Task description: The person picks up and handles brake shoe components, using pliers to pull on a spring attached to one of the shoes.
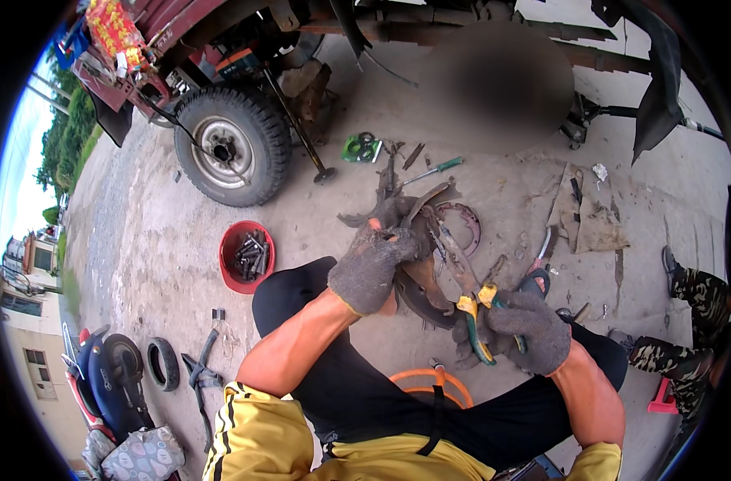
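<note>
My left hand (371, 268), in a dirty grey work glove, is closed on a rusty curved brake shoe (420, 284) in front of my knees. Beside it, my gloved right hand (532, 327) grips pliers (479, 343) with yellow-and-green handles. The jaws of the pliers reach up among the rusty metal pieces; exactly what they touch is hard to make out. Just beyond lies another curved, reddish lining piece (471, 228) on the ground. A green-handled screwdriver (441, 168) lies farther off, near a green packet (361, 148).
A red bowl (227, 268) of metal bolts or pins stands left of my knee. A truck wheel (233, 148) and chassis rise ahead. Near my feet is an orange ring-shaped thing (453, 385). Brown cardboard (598, 220) lies right, near a person's camouflage-clad legs (670, 357).
</note>
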A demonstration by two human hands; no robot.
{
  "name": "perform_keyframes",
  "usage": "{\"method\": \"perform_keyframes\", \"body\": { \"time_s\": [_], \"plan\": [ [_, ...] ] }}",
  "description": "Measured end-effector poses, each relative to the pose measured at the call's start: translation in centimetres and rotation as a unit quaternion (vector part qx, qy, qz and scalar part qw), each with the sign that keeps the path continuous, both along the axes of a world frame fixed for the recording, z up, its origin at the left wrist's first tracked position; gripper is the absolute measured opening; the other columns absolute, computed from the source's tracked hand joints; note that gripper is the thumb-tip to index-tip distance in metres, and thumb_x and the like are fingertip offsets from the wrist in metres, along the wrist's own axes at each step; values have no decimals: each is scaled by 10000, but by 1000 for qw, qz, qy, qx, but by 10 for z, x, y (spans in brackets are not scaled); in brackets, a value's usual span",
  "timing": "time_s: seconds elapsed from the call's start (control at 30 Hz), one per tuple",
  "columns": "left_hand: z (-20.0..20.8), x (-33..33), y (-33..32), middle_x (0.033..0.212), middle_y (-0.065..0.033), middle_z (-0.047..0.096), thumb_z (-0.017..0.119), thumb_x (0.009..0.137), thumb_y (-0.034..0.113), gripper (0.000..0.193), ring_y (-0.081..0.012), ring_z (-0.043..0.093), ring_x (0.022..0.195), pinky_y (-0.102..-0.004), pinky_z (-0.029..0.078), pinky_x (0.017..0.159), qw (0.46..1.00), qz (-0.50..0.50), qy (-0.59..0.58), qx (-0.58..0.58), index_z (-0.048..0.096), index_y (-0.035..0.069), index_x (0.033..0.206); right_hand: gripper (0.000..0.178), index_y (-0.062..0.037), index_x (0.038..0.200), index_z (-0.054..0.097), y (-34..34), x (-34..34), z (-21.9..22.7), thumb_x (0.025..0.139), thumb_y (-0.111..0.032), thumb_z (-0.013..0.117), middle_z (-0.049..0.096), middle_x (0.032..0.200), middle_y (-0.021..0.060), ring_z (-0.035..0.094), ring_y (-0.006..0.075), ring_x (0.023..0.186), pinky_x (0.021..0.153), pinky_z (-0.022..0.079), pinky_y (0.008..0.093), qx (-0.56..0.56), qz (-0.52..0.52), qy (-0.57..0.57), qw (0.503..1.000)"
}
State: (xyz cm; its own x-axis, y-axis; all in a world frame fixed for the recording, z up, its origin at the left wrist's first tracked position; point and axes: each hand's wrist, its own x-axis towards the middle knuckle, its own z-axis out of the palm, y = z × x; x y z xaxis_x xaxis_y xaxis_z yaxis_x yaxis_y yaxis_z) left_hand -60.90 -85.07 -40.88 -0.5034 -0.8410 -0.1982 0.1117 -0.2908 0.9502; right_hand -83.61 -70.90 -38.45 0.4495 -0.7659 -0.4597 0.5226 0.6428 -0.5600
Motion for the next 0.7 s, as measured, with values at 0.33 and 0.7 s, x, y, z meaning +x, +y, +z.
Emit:
{"method": "perform_keyframes", "body": {
  "time_s": [0.33, 0.7],
  "plan": [
    [-9, 13, -10, 1082, -35, 634, 612, 825, 56, 415, -122, 583, 1011, -275, 467, 907, 931, -68, -210, -290, 551, 8, 1232, 463, 101, 1324, 472, -1, 0, 7, 974, -179, 585, 584, 1290, 210, 598, 310, 1183, 1069, 456, 459, -42, 24, 11, 999],
    [-2, 10, -6, 1105, -36, 639, 632, 829, 61, 447, -123, 588, 1020, -278, 464, 928, 940, -74, -206, -263, 542, 19, 1265, 358, 95, 1092, 604, -3, -2, 8, 935, -226, 627, 638, 1124, 197, 641, 293, 1010, 922, 549, 436, 0, -16, 35, 999]
  ]
}}
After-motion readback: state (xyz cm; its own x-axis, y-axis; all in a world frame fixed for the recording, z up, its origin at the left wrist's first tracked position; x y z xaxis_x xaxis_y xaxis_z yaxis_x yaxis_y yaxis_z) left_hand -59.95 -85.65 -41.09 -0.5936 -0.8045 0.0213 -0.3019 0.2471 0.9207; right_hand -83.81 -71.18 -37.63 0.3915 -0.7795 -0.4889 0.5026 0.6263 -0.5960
